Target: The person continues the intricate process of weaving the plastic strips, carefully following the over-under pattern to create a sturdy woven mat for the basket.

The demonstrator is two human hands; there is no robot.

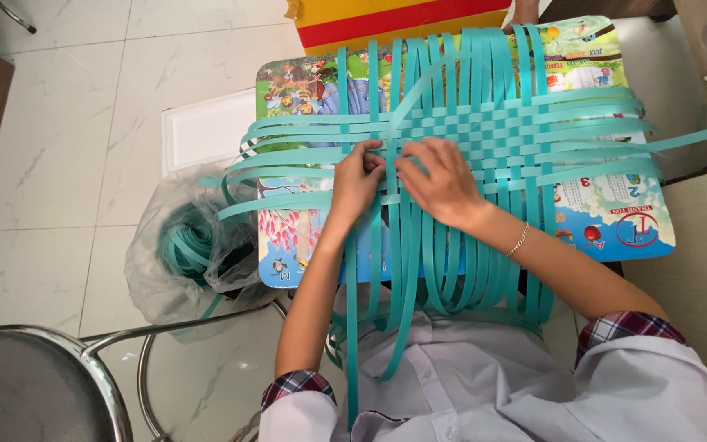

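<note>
white shirt (493,385) | teal strips (484,135) half-woven, flat | left hand (358,182), right hand (439,180) fingers pinching strips

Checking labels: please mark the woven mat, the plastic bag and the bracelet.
woven mat (484,135), head view, checkered middle.
plastic bag (157,278), head view, crumpled left side.
bracelet (520,240), head view, chain across wrist.

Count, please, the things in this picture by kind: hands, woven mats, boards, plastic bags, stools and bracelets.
Hands: 2, left hand and right hand
Woven mat: 1
Picture board: 1
Plastic bag: 1
Metal stool: 1
Bracelet: 1
Total: 7
</note>
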